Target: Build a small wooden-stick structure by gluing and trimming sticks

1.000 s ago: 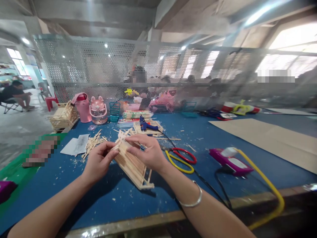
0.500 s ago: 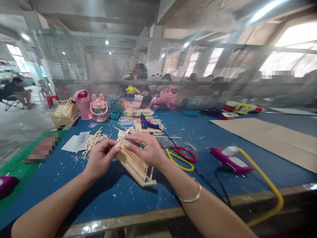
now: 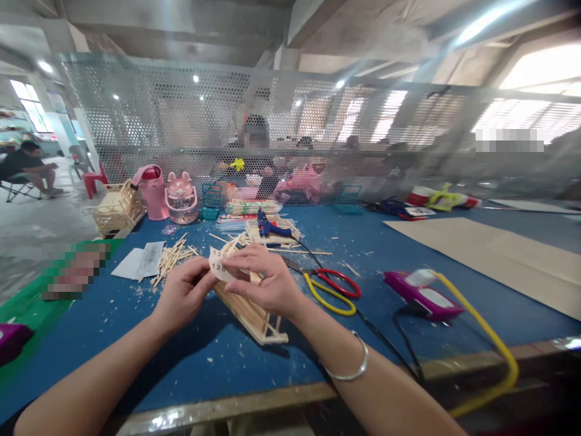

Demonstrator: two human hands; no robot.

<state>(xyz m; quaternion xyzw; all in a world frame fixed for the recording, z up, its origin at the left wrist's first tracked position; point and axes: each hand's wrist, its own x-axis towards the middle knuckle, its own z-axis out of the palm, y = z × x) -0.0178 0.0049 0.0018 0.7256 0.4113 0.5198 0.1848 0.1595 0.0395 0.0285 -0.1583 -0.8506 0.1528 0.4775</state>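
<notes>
Both my hands are over a blue table [image 3: 363,290]. A wooden stick frame [image 3: 252,315] rests tilted on the table under them. My left hand [image 3: 181,297] and my right hand [image 3: 263,281] together pinch a small pale card [image 3: 219,264] with printed digits, held against the frame's upper end. Fingers of both hands are closed on it. My right wrist wears a silver bangle [image 3: 349,369].
Red and yellow scissors [image 3: 333,284], a blue glue gun [image 3: 270,227], a pile of loose sticks [image 3: 172,257], a stick basket [image 3: 115,209], pink bottles [image 3: 167,194], a purple device with a yellow hose [image 3: 431,297] and cardboard [image 3: 490,248] lie around. People sit behind the mesh screen.
The small card has come up into view between my fingertips at the frame's top. The frame has tipped slightly lower toward the table.
</notes>
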